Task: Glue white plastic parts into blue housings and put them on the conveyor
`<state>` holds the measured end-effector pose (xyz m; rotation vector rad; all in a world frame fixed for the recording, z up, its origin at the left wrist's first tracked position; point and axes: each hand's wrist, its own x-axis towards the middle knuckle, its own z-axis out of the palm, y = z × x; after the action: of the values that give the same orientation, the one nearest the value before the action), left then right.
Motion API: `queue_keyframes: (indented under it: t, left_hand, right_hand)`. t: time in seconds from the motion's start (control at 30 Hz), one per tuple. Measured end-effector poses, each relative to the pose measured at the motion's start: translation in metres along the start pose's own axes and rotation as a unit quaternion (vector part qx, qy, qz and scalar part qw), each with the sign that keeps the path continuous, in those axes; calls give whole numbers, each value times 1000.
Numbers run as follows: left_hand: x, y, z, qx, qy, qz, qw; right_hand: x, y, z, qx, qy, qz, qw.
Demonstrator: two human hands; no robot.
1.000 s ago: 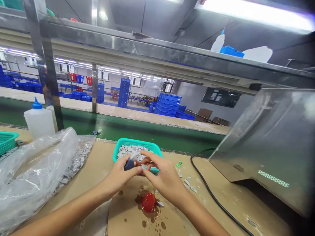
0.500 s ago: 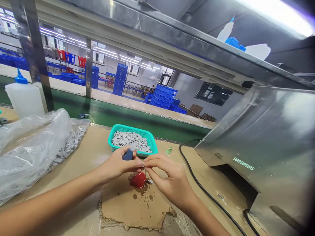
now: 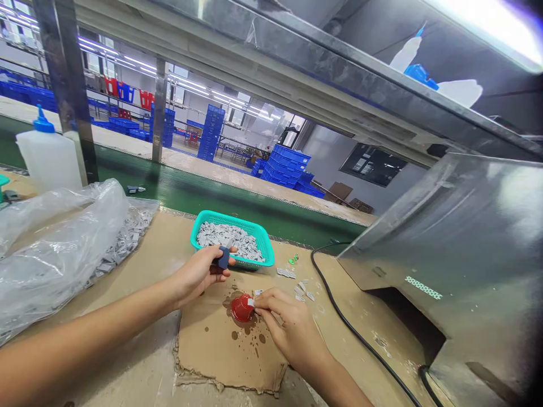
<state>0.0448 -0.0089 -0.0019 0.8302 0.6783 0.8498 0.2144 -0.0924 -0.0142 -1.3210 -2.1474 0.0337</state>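
My left hand (image 3: 199,274) is closed on a dark blue plastic piece (image 3: 223,258) with a light grey end, held just in front of the teal basket (image 3: 270,259). Between the thumb and fingers of my right hand (image 3: 284,319) is a small light grey plastic piece (image 3: 250,302). That piece is at the right side of a small red cup (image 3: 241,310); whether it touches the cup I cannot tell. The cup stands on a cardboard sheet (image 3: 224,362) with dark wet spots around it. Small grey pieces (image 3: 231,237) fill much of the basket.
Loose grey pieces (image 3: 301,290) and a short row of grey pieces (image 3: 285,273) lie right of the cardboard, near a small green figure (image 3: 293,259). A black cable (image 3: 348,319) runs beside a metal housing (image 3: 466,243). At left are a plastic bag (image 3: 63,249) and a white bottle (image 3: 50,158).
My hands have moved apart. The right hand has come down to the red cup with the grey piece; the left has drawn back left, still holding the blue piece. The camera view has shifted slightly.
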Motion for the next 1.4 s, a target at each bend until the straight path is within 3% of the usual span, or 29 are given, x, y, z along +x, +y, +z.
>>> queue_keyframes:
  t: [0.27, 0.53, 0.8, 0.93, 1.03, 1.1, 1.23, 1.4]
  left_hand:
    - [-2, -1, -5, 49, -79, 30, 995]
    - [3, -5, -11, 48, -115, 42, 991]
    - [2, 3, -9, -95, -103, -9, 990]
    - [-2, 9, -6, -44, -79, -31, 995]
    - [-2, 10, -6, -13, -93, -34, 995]
    - [-1, 10, -7, -18, -110, -25, 993]
    - [0, 8, -9, 2, -117, 0, 993]
    - [-5, 9, -4, 16, -86, 15, 996]
  right_hand:
    - [0, -1, 1, -1, 12, -11, 1000]
    - [9, -5, -12, 0, 30, 41, 999]
    - [20, -8, -19, -17, -26, 75, 997]
    - [19, -8, -19, 1, -25, 54, 998]
    - [19, -7, -23, 4, -21, 49, 999]
    - [22, -7, -27, 21, 3, 59, 998]
    - [33, -14, -33, 129, 119, 131, 976]
    - [45, -30, -31, 254, 149, 163, 942]
